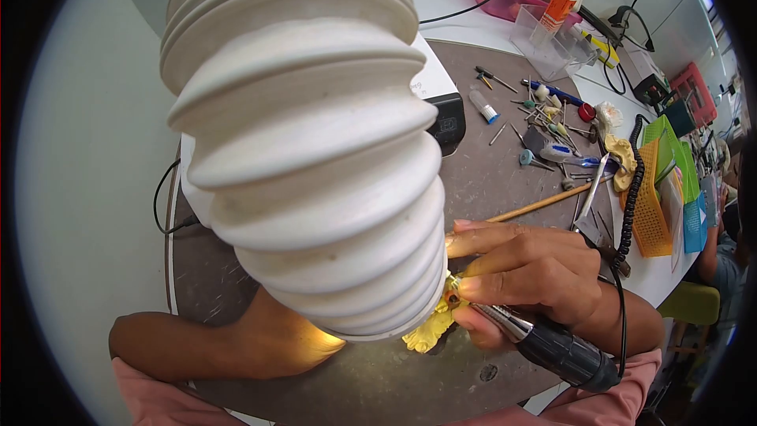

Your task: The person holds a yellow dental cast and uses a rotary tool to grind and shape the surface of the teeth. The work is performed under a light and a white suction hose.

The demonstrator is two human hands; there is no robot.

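My right hand (536,268) is closed around a black and silver rotary handpiece (564,353), whose front end points left. Its tip, partly covered by my fingers, is right at a lumpy yellow cast (430,330). Bright light falls on this cast, and its upper part is hidden. A thick white corrugated hose (315,166) hangs over the middle of the view, its mouth close above the cast. Only the wrist side of my left hand (296,335) shows below the hose; its fingers are hidden behind it.
Burs and small tools (552,122) lie scattered on the brown bench mat. A wooden stick (544,203) lies beyond my right hand. A black coiled cord (631,197) runs down the right. An orange basket (653,205) and a pink basin (501,0) stand at the edges.
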